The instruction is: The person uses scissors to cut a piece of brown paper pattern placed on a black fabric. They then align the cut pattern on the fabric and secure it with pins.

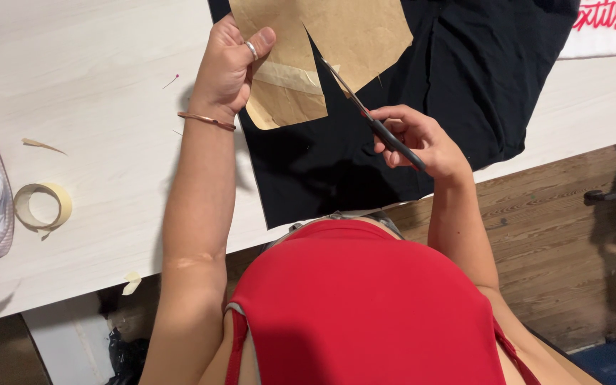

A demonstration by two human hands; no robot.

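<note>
Left hand [228, 68] pinching the brown paper pattern sheet [322, 43], right hand [415, 139] closed around black-handled scissors [372, 117], blades slightly parted at the paper's edge, black fabric [465, 71] beneath on the pale wooden table [94, 107]

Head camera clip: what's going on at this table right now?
A person in a red top leans over a pale table. The left hand pinches a sheet of brown paper lying over black fabric. The right hand holds scissors, blades at the paper's cut edge. A roll of masking tape sits off to the left.
</note>
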